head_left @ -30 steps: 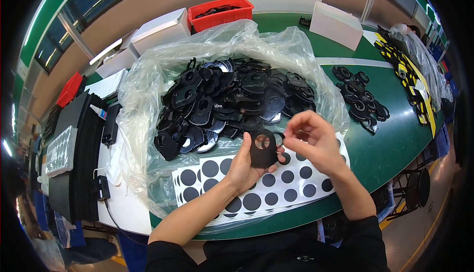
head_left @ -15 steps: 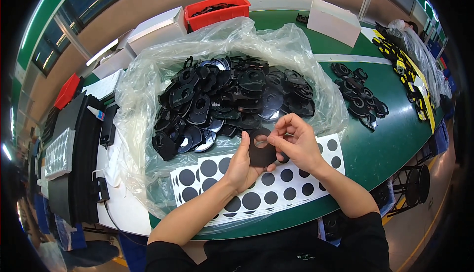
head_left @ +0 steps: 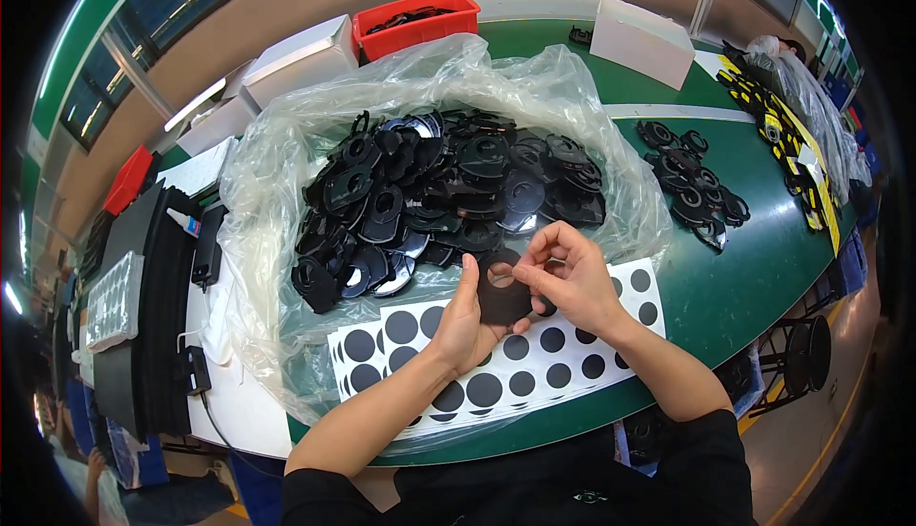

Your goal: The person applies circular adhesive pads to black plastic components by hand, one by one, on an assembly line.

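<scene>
My left hand (head_left: 460, 333) is closed around a flat black plastic part (head_left: 504, 306) with a round hole near its top. The thumb lies along the part's left edge and the fingers pass behind it. Thumb and forefinger of my right hand (head_left: 571, 283) are pinched together at the right rim of the hole. Whatever lies between those fingertips is too small or hidden to make out. Under both hands lie white sheets (head_left: 504, 396) of round black stickers. Just beyond them spreads a heap of similar black parts (head_left: 382, 199) on a clear plastic bag (head_left: 256, 192).
A smaller cluster of black parts (head_left: 689, 182) lies right on the green table (head_left: 754, 268). Along the back stand a red bin (head_left: 420, 22) and white boxes (head_left: 641, 41). Black-and-yellow pieces (head_left: 782, 135) fill the far right. A small bottle (head_left: 183, 221) stands at the left.
Both hands stay in nearly the same pose around the black part, with only a very slight shift. At the lower left edge, another person's arm has come into view.
</scene>
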Action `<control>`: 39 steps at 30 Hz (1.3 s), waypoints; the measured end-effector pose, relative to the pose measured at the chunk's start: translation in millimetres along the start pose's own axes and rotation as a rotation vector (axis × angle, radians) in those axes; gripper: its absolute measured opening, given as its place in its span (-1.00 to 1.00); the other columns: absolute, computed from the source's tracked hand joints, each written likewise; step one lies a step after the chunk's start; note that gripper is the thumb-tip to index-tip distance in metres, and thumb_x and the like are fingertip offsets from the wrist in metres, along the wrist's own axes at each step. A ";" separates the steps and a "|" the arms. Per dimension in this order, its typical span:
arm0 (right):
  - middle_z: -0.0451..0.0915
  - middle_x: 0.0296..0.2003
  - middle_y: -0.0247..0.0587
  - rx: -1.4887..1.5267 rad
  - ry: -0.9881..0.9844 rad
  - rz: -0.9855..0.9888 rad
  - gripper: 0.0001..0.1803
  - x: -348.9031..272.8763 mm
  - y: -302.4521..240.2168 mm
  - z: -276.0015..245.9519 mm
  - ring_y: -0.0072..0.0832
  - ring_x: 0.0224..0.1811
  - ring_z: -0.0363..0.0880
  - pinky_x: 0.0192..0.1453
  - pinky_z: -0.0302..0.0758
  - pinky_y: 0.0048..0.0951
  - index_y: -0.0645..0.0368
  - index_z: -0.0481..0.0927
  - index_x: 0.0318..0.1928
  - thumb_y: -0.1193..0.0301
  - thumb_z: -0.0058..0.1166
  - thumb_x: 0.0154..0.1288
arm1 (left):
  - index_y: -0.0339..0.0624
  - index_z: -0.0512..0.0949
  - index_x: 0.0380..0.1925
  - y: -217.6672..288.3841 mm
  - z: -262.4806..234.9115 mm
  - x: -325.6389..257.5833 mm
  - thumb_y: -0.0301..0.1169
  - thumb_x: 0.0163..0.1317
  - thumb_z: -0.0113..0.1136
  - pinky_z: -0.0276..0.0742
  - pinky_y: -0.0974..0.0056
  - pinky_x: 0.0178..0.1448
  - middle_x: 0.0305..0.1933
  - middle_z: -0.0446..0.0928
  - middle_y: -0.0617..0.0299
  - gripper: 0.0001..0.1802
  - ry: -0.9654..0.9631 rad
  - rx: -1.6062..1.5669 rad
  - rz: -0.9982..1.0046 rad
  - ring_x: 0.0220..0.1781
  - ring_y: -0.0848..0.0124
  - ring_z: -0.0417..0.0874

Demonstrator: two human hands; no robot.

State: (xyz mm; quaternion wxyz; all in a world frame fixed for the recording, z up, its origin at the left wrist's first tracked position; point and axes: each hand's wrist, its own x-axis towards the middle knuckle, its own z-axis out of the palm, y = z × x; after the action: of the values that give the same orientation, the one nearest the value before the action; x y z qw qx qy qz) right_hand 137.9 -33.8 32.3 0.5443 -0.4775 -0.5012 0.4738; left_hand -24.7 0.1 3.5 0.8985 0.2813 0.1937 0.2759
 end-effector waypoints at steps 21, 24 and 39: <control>0.60 -0.33 -0.20 -0.818 -0.009 -0.748 -0.71 -0.3 1.4 -4.3 -0.22 -0.22 0.53 -0.20 0.51 -0.41 0.21 0.57 -0.23 0.64 0.20 -0.06 | -0.11 0.30 -0.02 -3.2 3.3 -3.4 -0.37 0.41 -0.14 0.43 0.32 -0.28 -0.10 0.44 0.18 -0.80 0.133 0.028 0.065 -0.16 0.41 0.50; 0.62 -0.25 -0.19 -1.023 0.146 -0.948 -0.69 -1.3 -9.9 3.8 -0.18 -0.17 0.51 -0.17 0.50 -0.38 0.22 0.57 -0.22 0.60 0.23 -0.09 | -0.10 0.31 0.00 -4.0 3.5 -3.7 -0.34 0.42 -0.12 0.43 0.32 -0.28 -0.11 0.45 0.18 -0.78 0.145 0.010 0.117 -0.16 0.41 0.52; 0.55 -0.64 -0.33 -0.393 0.120 0.059 -0.84 0.9 -9.5 -2.9 -0.67 -0.66 0.45 -0.60 0.34 -0.58 0.31 0.58 -0.38 0.44 0.22 0.12 | -0.18 0.25 0.05 -8.7 0.5 1.4 -0.45 0.37 -0.01 0.40 0.44 -0.31 -0.22 0.49 0.16 -0.71 -0.097 0.338 0.078 -0.34 0.52 0.49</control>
State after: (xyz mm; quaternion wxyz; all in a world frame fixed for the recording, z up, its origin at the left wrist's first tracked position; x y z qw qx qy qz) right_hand 141.2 -33.9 41.7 0.4553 -0.6163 -0.5367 0.3534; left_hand -20.0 -5.3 -1.7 0.8353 0.4484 0.1827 0.2603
